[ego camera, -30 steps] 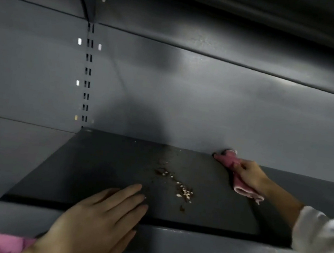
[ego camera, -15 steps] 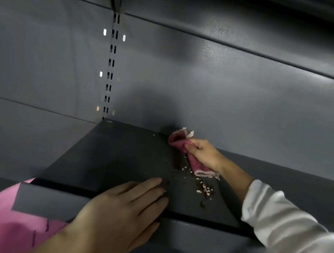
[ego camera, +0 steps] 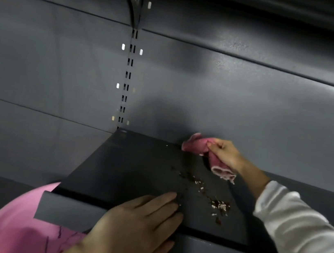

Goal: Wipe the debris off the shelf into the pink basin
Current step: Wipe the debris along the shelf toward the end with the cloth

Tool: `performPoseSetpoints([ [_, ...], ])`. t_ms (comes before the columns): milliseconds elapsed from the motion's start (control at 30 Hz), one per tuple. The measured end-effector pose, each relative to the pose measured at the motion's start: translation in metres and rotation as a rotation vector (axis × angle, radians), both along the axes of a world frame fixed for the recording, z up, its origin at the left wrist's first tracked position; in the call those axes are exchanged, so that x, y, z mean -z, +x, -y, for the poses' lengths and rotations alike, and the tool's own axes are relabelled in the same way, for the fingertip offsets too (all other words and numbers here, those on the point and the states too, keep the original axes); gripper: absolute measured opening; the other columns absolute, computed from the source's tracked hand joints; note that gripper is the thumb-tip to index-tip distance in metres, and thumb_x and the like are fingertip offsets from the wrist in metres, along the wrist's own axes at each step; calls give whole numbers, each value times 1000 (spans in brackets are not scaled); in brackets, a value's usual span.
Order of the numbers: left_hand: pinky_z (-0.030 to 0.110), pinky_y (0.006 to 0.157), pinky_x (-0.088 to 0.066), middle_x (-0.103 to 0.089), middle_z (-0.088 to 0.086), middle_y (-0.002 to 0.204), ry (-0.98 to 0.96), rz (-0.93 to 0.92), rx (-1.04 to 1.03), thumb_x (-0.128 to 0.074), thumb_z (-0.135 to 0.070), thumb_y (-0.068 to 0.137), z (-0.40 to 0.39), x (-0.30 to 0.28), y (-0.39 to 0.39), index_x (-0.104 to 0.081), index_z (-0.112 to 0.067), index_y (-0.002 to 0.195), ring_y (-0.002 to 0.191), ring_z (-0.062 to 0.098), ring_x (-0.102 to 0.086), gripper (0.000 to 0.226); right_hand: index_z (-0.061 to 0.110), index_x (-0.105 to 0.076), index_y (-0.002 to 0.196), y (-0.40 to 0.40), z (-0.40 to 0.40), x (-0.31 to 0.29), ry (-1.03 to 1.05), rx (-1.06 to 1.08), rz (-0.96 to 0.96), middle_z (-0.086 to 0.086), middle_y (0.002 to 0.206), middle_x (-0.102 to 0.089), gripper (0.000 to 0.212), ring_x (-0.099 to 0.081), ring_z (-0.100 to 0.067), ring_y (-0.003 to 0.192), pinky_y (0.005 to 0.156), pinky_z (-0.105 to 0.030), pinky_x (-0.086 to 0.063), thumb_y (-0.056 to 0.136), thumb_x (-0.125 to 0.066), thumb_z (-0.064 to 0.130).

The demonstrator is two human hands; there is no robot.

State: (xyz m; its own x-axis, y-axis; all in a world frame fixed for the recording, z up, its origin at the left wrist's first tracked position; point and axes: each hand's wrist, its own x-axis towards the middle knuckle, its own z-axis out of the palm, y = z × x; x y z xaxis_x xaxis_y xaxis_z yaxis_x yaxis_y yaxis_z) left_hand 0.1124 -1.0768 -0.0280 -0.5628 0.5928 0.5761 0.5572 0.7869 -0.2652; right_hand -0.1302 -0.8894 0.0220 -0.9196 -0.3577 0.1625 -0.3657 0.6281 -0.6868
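Note:
A dark grey shelf point(ego camera: 134, 171) juts out from the back panel. Brown and white debris point(ego camera: 213, 199) lies in a loose trail across its right half. My right hand point(ego camera: 225, 154) is closed on a crumpled pink cloth point(ego camera: 198, 147) at the shelf's back edge, beyond the debris. My left hand point(ego camera: 137, 227) rests flat, fingers together, on the shelf's front lip, its fingertips just left of the debris. The pink basin point(ego camera: 16, 227) sits below the shelf's front left corner, partly hidden by the lip and my left forearm.
The grey back panel point(ego camera: 251, 99) rises behind the shelf, with a slotted upright point(ego camera: 126, 82) at the shelf's left rear corner. An upper shelf's underside point(ego camera: 265, 0) hangs overhead.
My right hand has carried the cloth leftward along the shelf's back edge, from the right of the debris to behind it. My view has swung left and down, showing more of the basin.

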Motion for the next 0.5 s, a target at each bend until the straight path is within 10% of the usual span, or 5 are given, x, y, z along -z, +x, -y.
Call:
performPoseSetpoints([
  [167, 20, 87, -43, -75, -10, 99, 4, -13, -29, -45, -43, 78, -1, -3, 1, -77, -24, 94, 105, 8, -67, 40, 1, -59, 118, 13, 35, 5, 85, -198, 0, -17, 120, -63, 28, -56, -16, 103, 83, -14, -41, 92, -49, 6],
  [367, 21, 88, -44, -76, -8, 100, 25, -9, -23, -21, -32, 97, 2, 0, 3, -77, -22, 96, 104, 10, -68, 57, 8, -62, 113, 56, 35, 1, 120, -333, 115, -12, 107, -68, 29, -60, -14, 87, 78, -20, -49, 92, -50, 23],
  [500, 22, 84, -51, -76, -6, 99, 24, -19, -11, -15, -32, 98, 3, 0, 4, -77, -18, 97, 103, 12, -69, 63, -5, -61, 109, 60, 9, -19, -205, -230, 105, -5, 79, -67, 28, -60, -6, 63, 66, -20, -48, 93, -47, 14],
])
